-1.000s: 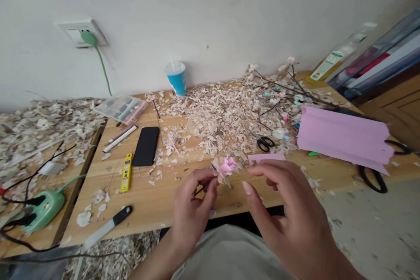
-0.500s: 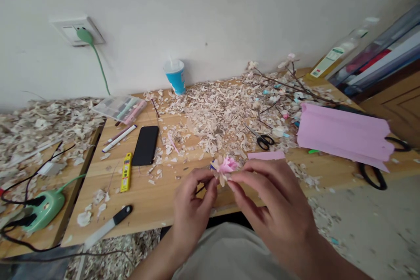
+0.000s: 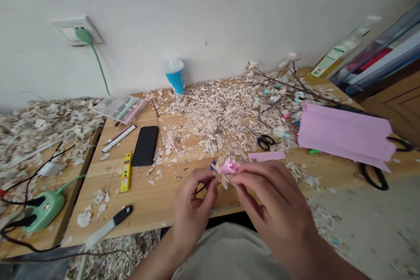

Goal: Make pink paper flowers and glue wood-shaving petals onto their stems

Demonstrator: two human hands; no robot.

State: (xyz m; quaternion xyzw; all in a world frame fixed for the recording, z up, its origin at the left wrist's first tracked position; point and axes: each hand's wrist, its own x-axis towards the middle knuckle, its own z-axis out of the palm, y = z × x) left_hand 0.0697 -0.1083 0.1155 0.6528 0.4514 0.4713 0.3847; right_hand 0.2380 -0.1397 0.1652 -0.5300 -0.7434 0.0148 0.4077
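Between my hands, above the table's front edge, is a flower [image 3: 229,167] with pink inner petals and cream outer ones. My left hand [image 3: 197,201] pinches it at its base, where a thin dark stem [image 3: 201,189] shows under the fingers. The fingers of my right hand [image 3: 275,197] are closed on the petals at the flower's right side; their tips partly hide what they grip. A small dark blue thing [image 3: 213,165] shows just behind the flower; I cannot make out what it is. Beyond my right hand lies a pink paper strip [image 3: 266,156].
Dried petals [image 3: 216,113] cover the table's back. Black-handled scissors [image 3: 265,141], a phone [image 3: 145,145], a yellow box [image 3: 126,173] and a knife-like tool [image 3: 108,227] lie around. Pink paper [image 3: 344,135] rests on larger scissors at right. A blue cup [image 3: 175,78] stands by the wall.
My right fingers have shifted slightly up and onto the pink petals, which they now partly cover. My left hand keeps its place at the flower's base.
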